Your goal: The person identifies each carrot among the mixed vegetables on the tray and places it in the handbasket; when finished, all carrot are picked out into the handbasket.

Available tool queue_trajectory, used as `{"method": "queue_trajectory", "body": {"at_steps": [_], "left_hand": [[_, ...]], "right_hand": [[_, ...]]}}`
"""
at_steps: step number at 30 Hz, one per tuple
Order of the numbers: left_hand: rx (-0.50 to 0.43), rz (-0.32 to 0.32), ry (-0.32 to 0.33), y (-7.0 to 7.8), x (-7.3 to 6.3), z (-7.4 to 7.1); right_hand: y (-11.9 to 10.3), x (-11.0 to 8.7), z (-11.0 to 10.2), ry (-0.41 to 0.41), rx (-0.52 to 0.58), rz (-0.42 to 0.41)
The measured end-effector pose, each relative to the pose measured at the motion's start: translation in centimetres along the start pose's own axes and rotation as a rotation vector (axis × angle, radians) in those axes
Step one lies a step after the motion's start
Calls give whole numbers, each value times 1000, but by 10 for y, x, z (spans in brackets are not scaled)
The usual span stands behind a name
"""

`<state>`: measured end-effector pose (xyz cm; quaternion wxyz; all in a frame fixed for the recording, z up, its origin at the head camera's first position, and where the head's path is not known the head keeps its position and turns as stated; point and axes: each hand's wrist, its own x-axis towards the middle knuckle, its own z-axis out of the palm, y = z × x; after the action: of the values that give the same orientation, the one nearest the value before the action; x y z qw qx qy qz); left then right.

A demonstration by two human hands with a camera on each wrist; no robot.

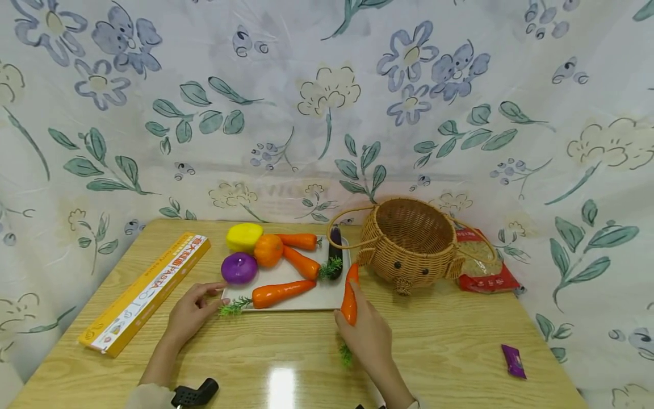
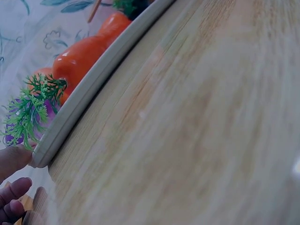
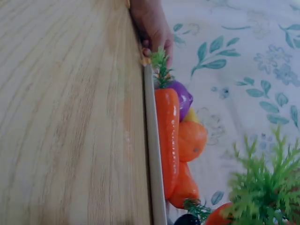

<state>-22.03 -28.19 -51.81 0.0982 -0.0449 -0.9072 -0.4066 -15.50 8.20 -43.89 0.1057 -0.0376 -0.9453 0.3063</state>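
R hand (image 1: 369, 332) holds a glossy tapered orange carrot (image 1: 349, 301) w/ green fronds by R edge of a white rectangular tray (image 1: 329, 298); L hand (image 1: 190, 313) touches its near-left corner, can't tell if pinching. Prob. transfer step; next move likely needs carrot kept clear of rim.

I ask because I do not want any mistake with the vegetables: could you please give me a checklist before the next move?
1. Right hand gripping a carrot: ok.
2. Left hand at the near left corner of the tray: ok.
3. Left hand's grip firm: cannot tell.
4. Held carrot wholly inside the tray: not ok, it overlaps the right edge in the head view.
5. Eggplant lying on the tray: ok.
6. Wicker basket handle not touching the eggplant: cannot tell.
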Motion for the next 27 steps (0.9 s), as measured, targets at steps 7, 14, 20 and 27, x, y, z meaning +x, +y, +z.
{"method": "queue_trajectory", "body": {"at_steps": [7, 14, 20, 27], "left_hand": [[0, -4, 1, -1, 1, 0], [6, -11, -1, -1, 1, 0], [0, -9, 2, 0, 1, 0], [-2, -27, -6, -1, 1, 0]], "right_hand": [[7, -1, -14, 14, 73, -3], [18, 11, -33, -10, 195, -53], [29, 30, -49, 29, 244, -197], [36, 52, -71, -45, 304, -312]]}}
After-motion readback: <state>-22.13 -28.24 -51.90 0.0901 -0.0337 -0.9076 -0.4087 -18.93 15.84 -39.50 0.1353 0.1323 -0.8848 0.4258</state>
